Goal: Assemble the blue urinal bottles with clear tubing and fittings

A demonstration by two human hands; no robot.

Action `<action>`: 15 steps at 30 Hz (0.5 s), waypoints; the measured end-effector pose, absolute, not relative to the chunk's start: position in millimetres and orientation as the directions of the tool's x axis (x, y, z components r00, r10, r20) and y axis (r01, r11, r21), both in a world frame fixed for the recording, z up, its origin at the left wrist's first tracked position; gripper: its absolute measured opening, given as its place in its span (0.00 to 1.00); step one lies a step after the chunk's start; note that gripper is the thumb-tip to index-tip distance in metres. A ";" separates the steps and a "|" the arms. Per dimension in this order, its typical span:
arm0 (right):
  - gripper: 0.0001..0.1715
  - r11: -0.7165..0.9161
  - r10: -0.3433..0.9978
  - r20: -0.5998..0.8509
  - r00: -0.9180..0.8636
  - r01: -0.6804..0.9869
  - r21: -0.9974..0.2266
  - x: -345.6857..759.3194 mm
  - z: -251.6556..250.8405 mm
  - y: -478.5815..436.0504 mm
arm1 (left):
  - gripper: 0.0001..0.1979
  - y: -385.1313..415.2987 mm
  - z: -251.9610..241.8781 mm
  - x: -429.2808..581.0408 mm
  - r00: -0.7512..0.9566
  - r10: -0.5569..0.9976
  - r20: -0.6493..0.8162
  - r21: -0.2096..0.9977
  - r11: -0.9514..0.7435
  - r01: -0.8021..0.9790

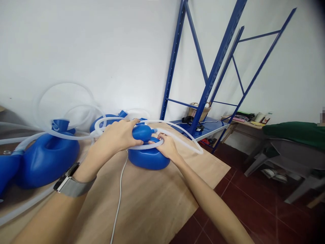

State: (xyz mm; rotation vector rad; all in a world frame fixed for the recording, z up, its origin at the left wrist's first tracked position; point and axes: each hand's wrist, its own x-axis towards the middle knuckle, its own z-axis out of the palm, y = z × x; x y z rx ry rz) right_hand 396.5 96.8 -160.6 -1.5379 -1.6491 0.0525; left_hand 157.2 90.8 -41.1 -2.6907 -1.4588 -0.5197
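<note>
My left hand (119, 136) is wrapped round a small blue rubber bulb (142, 132) above the wooden table (152, 203). My right hand (166, 145) pinches the translucent white tube (182, 137) at the bulb's tip and rests against a rounded blue plastic container (148, 158) lying on the table. The tube loops around both hands and trails off toward me. A watch sits on my left wrist.
A larger blue container (47, 159) with a funnel-like neck and more coiled tubing (63, 98) lie at the left. A blue metal shelf frame (203, 78) stands behind the table. A grey chair with green cloth (294, 135) is at the right, over red floor tiles.
</note>
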 end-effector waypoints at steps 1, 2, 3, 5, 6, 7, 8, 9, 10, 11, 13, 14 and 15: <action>0.24 0.264 0.815 0.568 0.116 0.798 -0.542 396.5 -162.1 97.0 | 0.42 90.0 -40.3 158.5 0.516 0.808 0.284 0.187 -0.574 0.797; 0.21 0.303 0.786 0.610 0.096 0.800 -0.517 396.9 -163.7 97.3 | 0.41 89.1 -39.9 160.7 0.515 0.814 0.268 0.254 -0.576 0.777; 0.19 0.356 0.752 0.656 0.065 0.797 -0.488 397.5 -165.4 97.7 | 0.40 88.5 -39.9 163.4 0.498 0.827 0.260 0.309 -0.560 0.768; 0.18 0.473 0.713 0.701 -0.024 0.755 -0.455 399.0 -168.1 98.2 | 0.37 88.3 -41.1 169.0 0.418 0.869 0.262 0.367 -0.491 0.790; 0.18 0.516 0.718 0.693 -0.065 0.718 -0.467 399.6 -169.0 98.2 | 0.37 89.1 -41.9 171.1 0.369 0.892 0.262 0.378 -0.447 0.811; 0.21 0.539 0.735 0.671 -0.098 0.685 -0.490 399.9 -169.5 98.0 | 0.38 90.6 -42.6 172.1 0.328 0.910 0.254 0.392 -0.407 0.825; 0.26 0.540 0.756 0.644 -0.114 0.665 -0.516 400.0 -169.6 97.8 | 0.39 92.7 -43.0 172.0 0.299 0.927 0.227 0.421 -0.370 0.828; 0.29 0.524 0.776 0.622 -0.109 0.661 -0.537 399.8 -169.3 97.6 | 0.40 95.3 -43.1 170.7 0.282 0.941 0.188 0.463 -0.338 0.819; 0.29 0.499 0.789 0.607 -0.092 0.672 -0.547 399.4 -168.9 97.4 | 0.41 98.2 -42.9 168.4 0.273 0.951 0.146 0.510 -0.309 0.803; 0.27 0.476 0.797 0.599 -0.076 0.691 -0.545 398.7 -168.4 97.5 | 0.41 101.1 -42.6 165.4 0.271 0.956 0.111 0.556 -0.286 0.780; 0.19 0.439 0.804 0.591 -0.063 0.733 -0.520 396.9 -167.6 97.9 | 0.39 105.9 -41.8 158.7 0.287 0.953 0.096 0.620 -0.283 0.732; 0.17 0.428 0.805 0.590 -0.063 0.750 -0.504 395.9 -167.4 98.2 | 0.37 107.6 -41.6 155.7 0.299 0.947 0.118 0.635 -0.303 0.710; 0.16 0.418 0.804 0.592 -0.061 0.766 -0.489 394.8 -167.3 98.4 | 0.35 108.5 -41.5 153.2 0.317 0.938 0.143 0.644 -0.331 0.689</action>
